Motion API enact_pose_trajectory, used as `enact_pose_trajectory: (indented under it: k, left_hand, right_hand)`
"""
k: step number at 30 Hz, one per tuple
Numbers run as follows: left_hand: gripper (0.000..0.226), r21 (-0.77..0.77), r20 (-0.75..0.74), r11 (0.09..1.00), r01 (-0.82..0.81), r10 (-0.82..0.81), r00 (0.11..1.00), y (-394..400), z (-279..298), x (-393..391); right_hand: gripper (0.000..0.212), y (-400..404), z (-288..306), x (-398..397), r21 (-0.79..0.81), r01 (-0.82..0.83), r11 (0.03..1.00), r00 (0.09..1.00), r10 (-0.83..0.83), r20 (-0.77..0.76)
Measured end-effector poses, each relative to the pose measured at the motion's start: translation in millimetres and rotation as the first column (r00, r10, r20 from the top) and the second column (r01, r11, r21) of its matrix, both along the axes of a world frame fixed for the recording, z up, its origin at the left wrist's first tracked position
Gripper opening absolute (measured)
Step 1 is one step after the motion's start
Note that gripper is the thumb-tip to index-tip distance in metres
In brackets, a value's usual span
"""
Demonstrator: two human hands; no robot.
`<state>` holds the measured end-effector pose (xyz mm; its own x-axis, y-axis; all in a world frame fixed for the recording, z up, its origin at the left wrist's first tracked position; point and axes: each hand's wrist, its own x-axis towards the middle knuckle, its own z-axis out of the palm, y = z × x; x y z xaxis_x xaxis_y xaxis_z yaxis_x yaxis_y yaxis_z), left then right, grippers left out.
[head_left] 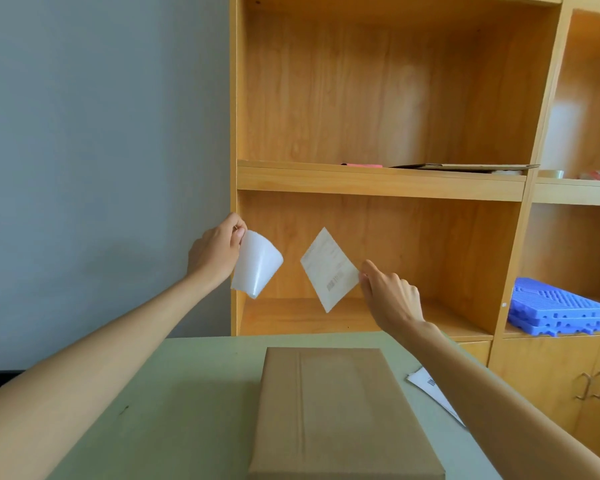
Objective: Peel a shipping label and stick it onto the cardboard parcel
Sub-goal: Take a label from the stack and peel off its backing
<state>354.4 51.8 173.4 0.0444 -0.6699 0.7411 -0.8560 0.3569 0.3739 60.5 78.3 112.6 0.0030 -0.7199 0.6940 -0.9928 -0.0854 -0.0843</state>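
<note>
A flat brown cardboard parcel (340, 410) lies on the pale green table (187, 410), its taped seam running away from me. Held up in front of the shelf, my right hand (390, 296) pinches a corner of a white shipping label (329, 268) with a barcode showing through it. My left hand (215, 252) holds the curled, glossy white backing sheet (257, 265) by its top edge. The two sheets are apart, with a gap between them, both well above the parcel.
More printed label paper (430, 389) lies on the table to the right of the parcel, partly under my right forearm. A wooden shelf unit (378, 181) stands behind the table, holding flat cardboard (465, 167), tape rolls (551, 173) and blue plastic trays (561, 310).
</note>
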Motion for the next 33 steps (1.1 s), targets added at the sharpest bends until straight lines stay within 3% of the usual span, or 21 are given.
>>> enact_pose_trajectory:
  k: [8, 15, 20, 33]
  left_hand:
    - [0.019, 0.110, 0.073, 0.993, -0.054, 0.046, 0.996, -14.6, -34.0, 37.1]
    - [0.018, 0.211, 0.381, 0.950, -0.230, 0.137, 0.914, -18.8, -81.9, 72.8]
    - [0.022, 0.295, 0.521, 0.893, -0.341, 0.149, 0.841, -22.5, -102.6, 85.9]
    - [0.023, 0.161, 0.643, 0.915, -0.370, 0.187, 0.742, -21.9, -99.4, 56.9]
  right_hand:
    - [0.020, -5.3, 5.3, 41.2, 0.018, -0.072, 0.997, 0.994, 0.073, -0.087]
    - [0.015, -11.6, -3.7, 60.1, 0.050, -0.109, 0.993, 0.991, 0.113, -0.076]
    - [0.018, -13.9, -6.1, 64.4, 0.057, -0.115, 0.992, 0.990, 0.119, -0.080]
    - [0.019, -8.6, -5.1, 61.4, 0.053, -0.137, 0.989, 0.987, 0.141, -0.077]
